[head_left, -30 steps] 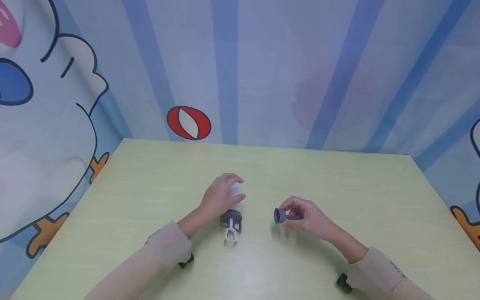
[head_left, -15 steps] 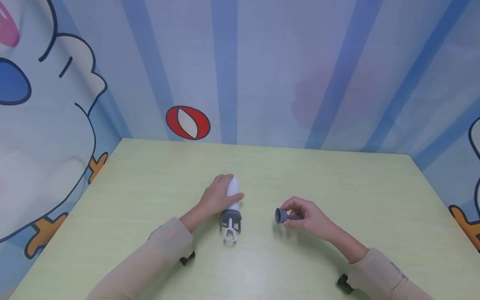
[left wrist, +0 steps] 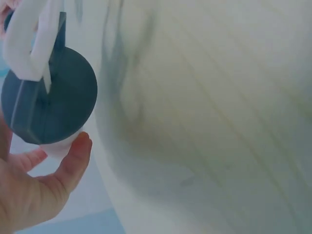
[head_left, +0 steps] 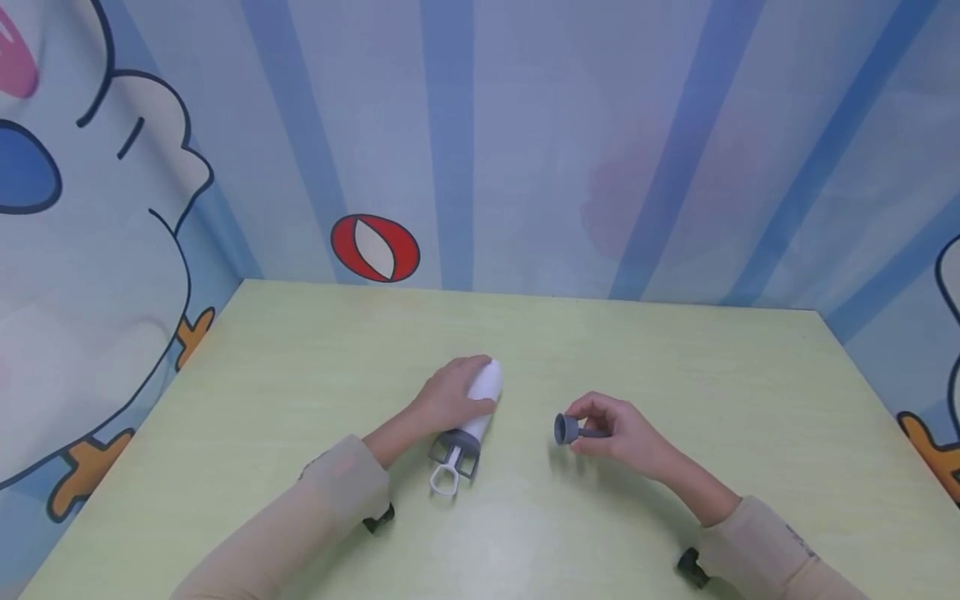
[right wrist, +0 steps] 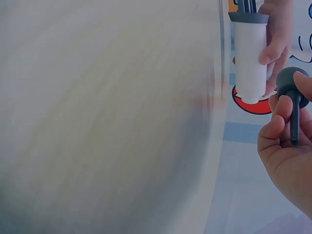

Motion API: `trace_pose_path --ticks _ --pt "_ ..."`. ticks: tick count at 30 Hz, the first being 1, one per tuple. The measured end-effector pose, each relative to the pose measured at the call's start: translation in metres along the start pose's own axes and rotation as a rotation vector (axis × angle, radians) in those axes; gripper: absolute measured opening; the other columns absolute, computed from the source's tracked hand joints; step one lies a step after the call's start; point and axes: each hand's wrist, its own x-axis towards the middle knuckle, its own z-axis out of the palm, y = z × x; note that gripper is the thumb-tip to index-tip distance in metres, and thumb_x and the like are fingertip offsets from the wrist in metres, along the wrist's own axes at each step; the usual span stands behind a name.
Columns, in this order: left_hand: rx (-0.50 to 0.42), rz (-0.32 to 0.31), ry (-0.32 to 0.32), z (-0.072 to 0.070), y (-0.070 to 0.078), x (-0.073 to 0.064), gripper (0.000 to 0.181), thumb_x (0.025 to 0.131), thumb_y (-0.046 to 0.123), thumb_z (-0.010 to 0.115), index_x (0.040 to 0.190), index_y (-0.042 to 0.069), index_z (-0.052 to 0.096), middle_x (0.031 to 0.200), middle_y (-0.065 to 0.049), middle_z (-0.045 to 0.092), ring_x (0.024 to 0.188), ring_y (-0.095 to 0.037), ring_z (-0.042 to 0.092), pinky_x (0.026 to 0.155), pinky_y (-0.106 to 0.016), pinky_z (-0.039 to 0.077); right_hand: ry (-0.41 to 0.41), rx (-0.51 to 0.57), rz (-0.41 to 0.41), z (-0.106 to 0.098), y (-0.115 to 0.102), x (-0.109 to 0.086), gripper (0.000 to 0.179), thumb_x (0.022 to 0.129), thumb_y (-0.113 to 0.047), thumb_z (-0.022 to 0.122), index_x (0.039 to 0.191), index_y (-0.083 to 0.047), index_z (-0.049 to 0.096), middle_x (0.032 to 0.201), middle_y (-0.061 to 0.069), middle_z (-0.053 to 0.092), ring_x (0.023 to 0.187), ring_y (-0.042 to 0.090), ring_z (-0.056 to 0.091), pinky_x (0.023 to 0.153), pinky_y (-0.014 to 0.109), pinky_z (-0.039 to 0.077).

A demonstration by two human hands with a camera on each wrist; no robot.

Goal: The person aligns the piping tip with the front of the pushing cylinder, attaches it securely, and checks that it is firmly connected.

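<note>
My left hand (head_left: pixel 453 396) grips a white tube (head_left: pixel 486 385), fingers over its far part and thumb along its right side. At the tube's near end is a dark grey round cap (left wrist: pixel 68 97) with square side grips, and a white ring-shaped pull handle (head_left: pixel 444 481) projects from it. To the right, my right hand (head_left: pixel 622 433) pinches the thin stem of a grey funnel-like piece (head_left: pixel 566 429), its cup facing left toward the tube. Thumb and fingers close on this piece in the right wrist view, where the white tube appears upright beyond it. Part of the tube lies hidden under my left hand.
A pale yellow-green table (head_left: pixel 345 333) spreads under both hands. Behind it rises a blue striped backdrop (head_left: pixel 540 150) with a printed red and white ball (head_left: pixel 375 247). Cartoon figures are printed on the left and right sides. Small black devices sit at both cuffs.
My left hand has shifted slightly right, and the tube has swung so its far end points right and its ring handle left. My right hand has moved only a little rightward with the grey piece.
</note>
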Motion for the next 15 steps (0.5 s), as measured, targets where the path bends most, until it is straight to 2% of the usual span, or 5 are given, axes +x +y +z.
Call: trace_pose_path --ticks 4,8,11,15 --pt "-0.026 0.074 -0.059 0.000 0.007 -0.005 0.062 0.078 0.025 0.063 0.134 0.016 0.038 0.133 -0.007 0.044 0.111 -0.024 0.047 0.085 -0.039 0.044 0.008 -0.004 0.019 -0.002 0.001 0.000 0.030 0.075 -0.004 0.066 0.102 0.002 0.055 0.077 0.012 0.057 0.060 0.006 0.049 0.053 0.021 0.041" --pt "-0.033 0.102 -0.130 0.001 0.014 -0.010 0.062 0.078 0.025 0.063 0.135 0.021 0.037 0.134 -0.003 0.044 0.107 -0.020 0.048 0.080 -0.035 0.045 0.004 -0.004 0.041 -0.003 0.001 0.001 0.032 0.075 -0.005 0.067 0.103 0.002 0.054 0.078 0.011 0.057 0.061 0.006 0.049 0.053 0.020 0.042" --pt "-0.029 0.128 -0.197 0.002 0.017 -0.012 0.062 0.079 0.026 0.063 0.135 0.025 0.037 0.132 -0.002 0.046 0.098 -0.017 0.050 0.072 -0.029 0.046 0.002 -0.002 0.045 -0.004 0.001 0.001 0.032 0.075 -0.005 0.067 0.104 0.002 0.054 0.079 0.011 0.057 0.061 0.006 0.049 0.053 0.020 0.041" --pt "-0.023 0.198 -0.279 0.002 0.020 -0.015 0.060 0.079 0.025 0.064 0.134 0.029 0.038 0.126 -0.003 0.051 0.085 -0.014 0.052 0.065 -0.024 0.044 0.000 -0.002 0.037 -0.004 0.003 0.002 0.031 0.075 -0.004 0.066 0.103 0.003 0.055 0.078 0.011 0.057 0.059 0.006 0.048 0.052 0.020 0.041"
